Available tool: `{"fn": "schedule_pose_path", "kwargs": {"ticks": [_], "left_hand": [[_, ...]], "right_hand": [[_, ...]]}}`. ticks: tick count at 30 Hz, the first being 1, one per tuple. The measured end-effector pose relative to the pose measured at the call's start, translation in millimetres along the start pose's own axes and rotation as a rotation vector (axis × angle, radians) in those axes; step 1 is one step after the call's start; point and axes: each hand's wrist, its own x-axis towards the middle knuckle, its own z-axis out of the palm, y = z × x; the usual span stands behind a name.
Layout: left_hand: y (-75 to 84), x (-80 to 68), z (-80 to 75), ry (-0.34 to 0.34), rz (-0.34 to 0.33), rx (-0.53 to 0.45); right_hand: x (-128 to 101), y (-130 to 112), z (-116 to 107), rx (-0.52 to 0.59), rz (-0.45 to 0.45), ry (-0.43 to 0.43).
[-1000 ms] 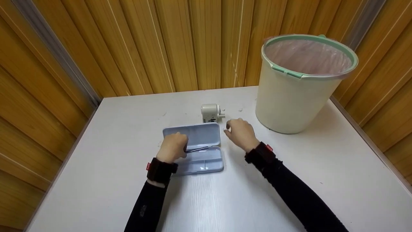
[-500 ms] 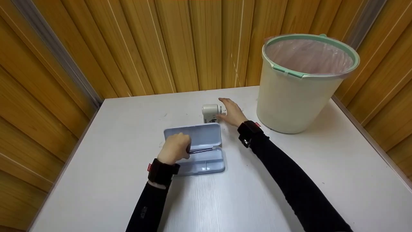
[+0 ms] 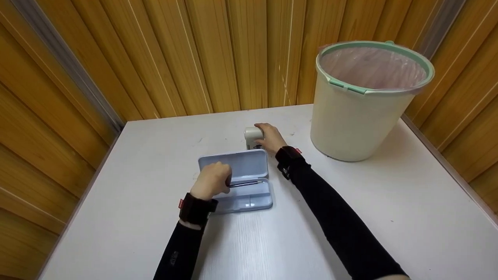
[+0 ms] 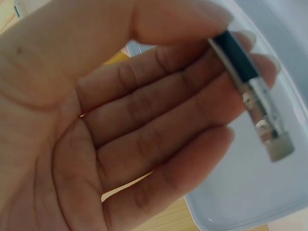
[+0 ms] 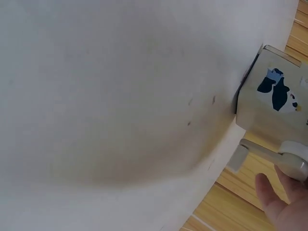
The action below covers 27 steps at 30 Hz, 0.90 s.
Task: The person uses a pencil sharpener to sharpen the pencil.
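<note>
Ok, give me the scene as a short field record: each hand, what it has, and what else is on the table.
left hand: pinches a black-and-clear pen over the open pale-blue plastic pencil case
right hand: rests on the cream crank pencil sharpener, fingers by its crank handle
pencil case lid: folded back, towards the sharpener
cream bin with green rim and pink liner: upright, to the right of the sharpener
white table: bears all of these

The bench has a matt white top with faint wood grain. The pencil case is smooth, pale blue plastic. The sharpener is cream plastic with a soft sheen. The pen has a clear glossy barrel and a black matt grip.
</note>
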Motion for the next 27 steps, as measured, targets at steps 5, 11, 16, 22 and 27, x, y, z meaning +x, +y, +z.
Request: {"fn": "schedule_pose_path", "kwargs": {"ticks": [5,11,16,22,27], "left_hand": [[0.5,0.4,0.0,-0.012,-0.025,-0.005],[-0.2,1.6,-0.6,-0.028,-0.02,-0.01],[-1.7,-0.1,0.3,0.0,-0.001,-0.008],[-2.8,-0.2,0.1,0.009,-0.006,-0.01],[-3.3,0.1,-2.3,0.007,-0.01,-0.007]], "right_hand": [[1,-1,-2,-0.005,0.015,0.004],[0,0,-8,-0.049,0.014,-0.015],[-9,0,-17,-0.122,-0.004,-0.03],[-25,4,-29,-0.177,-0.047,-0.02],[-40,7,-41,-0.176,-0.035,-0.043]]}}
